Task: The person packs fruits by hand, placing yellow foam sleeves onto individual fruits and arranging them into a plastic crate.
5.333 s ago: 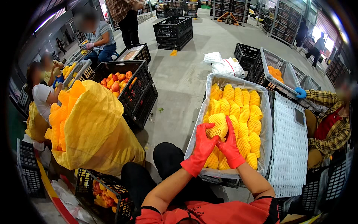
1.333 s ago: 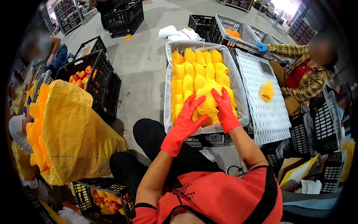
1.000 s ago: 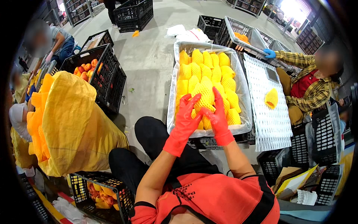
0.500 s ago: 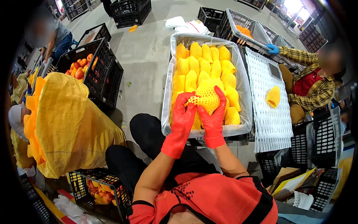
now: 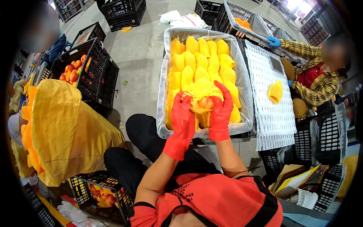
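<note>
Just right of the frame's centre, the fruit point(image 5: 206, 103) now shows red-orange skin at the near side of its yellow net sleeve point(image 5: 200, 89), where half a second ago only netting showed; the covering is thus, by appearance, unsettled and the piece only partly wrapped. The red-gloved left hand point(image 5: 183, 115) and right hand point(image 5: 221, 113) flank it with fingers curled, gripping fruit and net together, the forearms rising from the lower edge; the netting partly hides the fingertips, so their exact contacts are uncertain. Beneath and beyond, netted pieces point(image 5: 189, 60) lie in rows within the lined crate point(image 5: 162, 85). At right, a loose sleeve point(image 5: 275, 92) rests on a white mat point(image 5: 270, 125); farther off, upper right, is a co-worker's blue-gloved hand point(image 5: 274, 41).
</note>
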The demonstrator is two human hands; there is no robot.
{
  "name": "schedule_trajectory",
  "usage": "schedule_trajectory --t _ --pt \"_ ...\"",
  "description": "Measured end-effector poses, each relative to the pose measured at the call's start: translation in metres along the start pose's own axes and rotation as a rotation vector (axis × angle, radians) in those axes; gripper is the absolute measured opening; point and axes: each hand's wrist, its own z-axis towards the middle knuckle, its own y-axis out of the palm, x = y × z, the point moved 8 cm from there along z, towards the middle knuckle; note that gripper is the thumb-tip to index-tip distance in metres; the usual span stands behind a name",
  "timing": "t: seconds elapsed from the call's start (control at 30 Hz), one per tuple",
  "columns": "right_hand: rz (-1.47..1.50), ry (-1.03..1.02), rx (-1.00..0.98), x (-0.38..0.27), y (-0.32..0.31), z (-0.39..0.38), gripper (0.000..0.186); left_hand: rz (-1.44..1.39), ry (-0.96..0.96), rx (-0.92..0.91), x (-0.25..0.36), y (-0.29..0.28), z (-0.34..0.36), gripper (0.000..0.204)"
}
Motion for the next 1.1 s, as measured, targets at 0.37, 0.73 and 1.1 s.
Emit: schedule_trajectory --t 0.37,0.73,1.1 --pt "-0.433 -0.181 -0.433 0.024 0.034 -0.036 0.052 0.56 0.269 -0.184 0.043 -0.01 0.015 0.033" --pt "0.291 0.274 -0.029 0.007 0.009 -0.013 0.048 0.267 0.221 0.08 0.044 -0.021 0.008 0.027" --pt "0.546 0.264 0.431 0.022 -0.118 0.086 0.035 1.528 0.404 -0.842 0.003 0.03 -0.048 0.034"
